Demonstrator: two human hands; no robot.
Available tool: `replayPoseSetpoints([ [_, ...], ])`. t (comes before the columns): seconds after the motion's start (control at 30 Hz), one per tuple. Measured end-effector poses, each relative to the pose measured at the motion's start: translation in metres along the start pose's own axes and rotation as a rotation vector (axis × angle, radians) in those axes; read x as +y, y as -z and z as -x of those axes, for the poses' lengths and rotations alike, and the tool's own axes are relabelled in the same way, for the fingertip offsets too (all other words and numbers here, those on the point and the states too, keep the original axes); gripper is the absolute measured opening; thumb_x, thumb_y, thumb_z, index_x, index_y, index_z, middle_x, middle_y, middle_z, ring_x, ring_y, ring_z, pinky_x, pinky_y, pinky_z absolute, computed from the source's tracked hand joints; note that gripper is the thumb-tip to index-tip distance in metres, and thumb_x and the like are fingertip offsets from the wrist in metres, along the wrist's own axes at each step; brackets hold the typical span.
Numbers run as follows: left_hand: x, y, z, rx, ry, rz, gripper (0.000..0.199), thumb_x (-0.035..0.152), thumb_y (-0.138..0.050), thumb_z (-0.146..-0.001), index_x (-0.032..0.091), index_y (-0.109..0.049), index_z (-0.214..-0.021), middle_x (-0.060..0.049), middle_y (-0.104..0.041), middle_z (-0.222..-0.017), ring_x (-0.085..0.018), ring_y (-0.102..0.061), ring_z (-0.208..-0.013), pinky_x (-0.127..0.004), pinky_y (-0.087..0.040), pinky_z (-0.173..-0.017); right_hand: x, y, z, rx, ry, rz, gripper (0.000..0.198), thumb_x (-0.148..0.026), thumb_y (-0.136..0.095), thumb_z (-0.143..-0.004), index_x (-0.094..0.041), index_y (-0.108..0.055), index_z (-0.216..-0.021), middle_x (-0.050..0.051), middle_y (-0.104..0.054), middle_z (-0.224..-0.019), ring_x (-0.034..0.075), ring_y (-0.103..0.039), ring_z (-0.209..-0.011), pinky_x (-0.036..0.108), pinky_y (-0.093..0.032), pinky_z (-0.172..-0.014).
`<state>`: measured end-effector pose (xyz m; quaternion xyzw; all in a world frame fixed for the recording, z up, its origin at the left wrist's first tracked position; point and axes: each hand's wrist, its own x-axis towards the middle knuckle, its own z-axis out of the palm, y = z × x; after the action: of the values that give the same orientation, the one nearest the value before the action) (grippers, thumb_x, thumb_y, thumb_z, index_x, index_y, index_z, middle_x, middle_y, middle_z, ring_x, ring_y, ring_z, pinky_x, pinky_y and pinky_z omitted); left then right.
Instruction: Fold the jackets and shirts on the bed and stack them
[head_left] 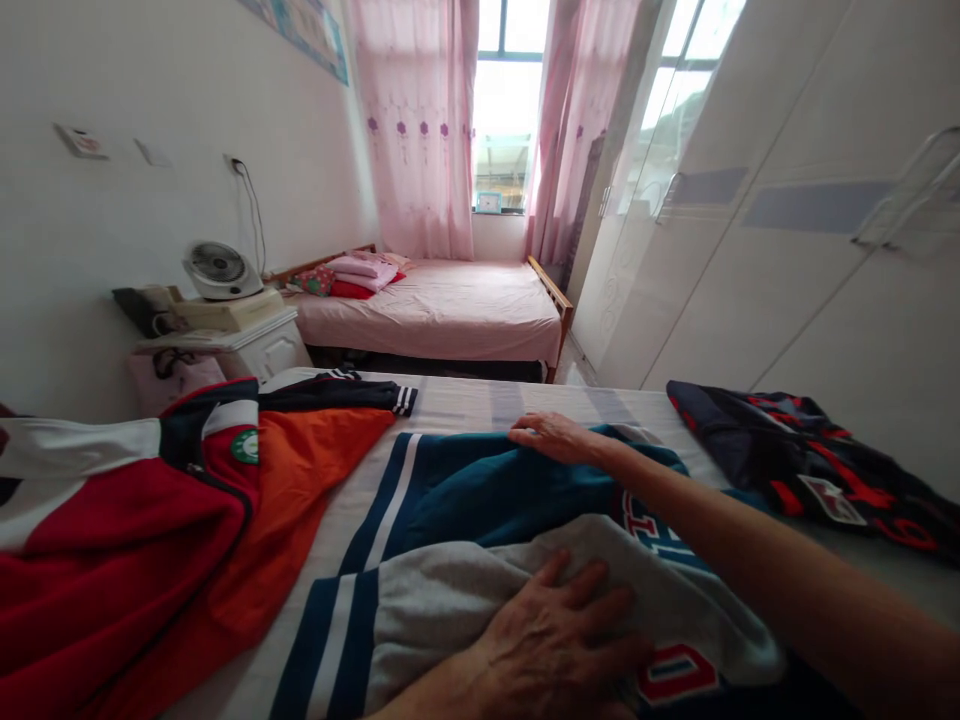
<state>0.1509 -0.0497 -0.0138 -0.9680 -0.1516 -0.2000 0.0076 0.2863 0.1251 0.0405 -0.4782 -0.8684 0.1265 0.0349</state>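
Observation:
A teal sweatshirt [465, 495] with a grey sleeve [442, 595], red and white lettering and white-striped teal bands lies spread in front of me. My left hand [551, 635] rests palm down on the grey cloth, fingers spread, holding nothing. Farther off, my right hand [559, 437] lies at the sweatshirt's far edge, its fingers loosely stretched to the left. I see no cloth gripped in it. The sweatshirt's near right part is partly hidden under my arms.
Left on the pale bedsheet [465, 400] lie a red and white jacket [150, 530] and an orange garment [300, 470]. A dark garment with red print [795, 460] lies right. Beyond are a pink bed [465, 300], a fan [221, 270] on a cabinet, and a white wardrobe [750, 280].

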Motion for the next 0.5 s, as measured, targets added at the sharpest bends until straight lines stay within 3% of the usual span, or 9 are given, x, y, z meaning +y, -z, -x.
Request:
replayPoseSetpoints([
  [0.23,-0.001,-0.016,0.003,0.029,-0.030,-0.117,0.044,0.054,-0.034,-0.091,0.032,-0.047,-0.127,0.001,-0.048,-0.134,-0.022,-0.040,-0.123,-0.042,-0.033,-0.100,-0.072,-0.030,-0.053,0.004,0.141,0.028,0.045,-0.054,-0.047,-0.084,-0.018,-0.068,-0.100,0.011,-0.065,-0.106,0.025,-0.060,-0.094,0.031,-0.041,-0.078],
  [0.33,-0.002,-0.022,0.003,0.063,-0.033,-0.168,0.040,0.050,-0.035,-0.092,0.033,-0.048,-0.126,0.001,-0.047,-0.135,-0.022,-0.041,-0.124,-0.043,-0.035,-0.099,-0.085,-0.031,-0.075,0.057,0.165,0.048,0.035,-0.046,-0.045,-0.088,-0.019,-0.066,-0.096,0.009,-0.064,-0.104,0.023,-0.058,-0.097,0.030,-0.040,-0.079],
  [0.43,-0.003,-0.019,0.001,0.084,-0.049,-0.162,0.037,0.046,-0.034,-0.093,0.032,-0.049,-0.124,0.001,-0.047,-0.136,-0.022,-0.039,-0.126,-0.043,-0.035,-0.099,-0.092,-0.033,-0.096,0.140,0.152,0.048,0.038,-0.041,-0.030,-0.095,-0.022,-0.060,-0.107,0.006,-0.060,-0.113,0.020,-0.053,-0.105,0.029,-0.038,-0.083],
  [0.5,-0.005,-0.015,0.000,0.094,-0.069,-0.156,0.039,0.046,-0.034,-0.093,0.030,-0.048,-0.126,0.000,-0.044,-0.140,-0.024,-0.032,-0.131,-0.045,-0.033,-0.102,-0.095,-0.037,-0.106,0.139,0.124,0.055,0.036,-0.041,-0.033,-0.094,-0.021,-0.061,-0.106,0.006,-0.061,-0.112,0.020,-0.054,-0.104,0.029,-0.039,-0.081],
])
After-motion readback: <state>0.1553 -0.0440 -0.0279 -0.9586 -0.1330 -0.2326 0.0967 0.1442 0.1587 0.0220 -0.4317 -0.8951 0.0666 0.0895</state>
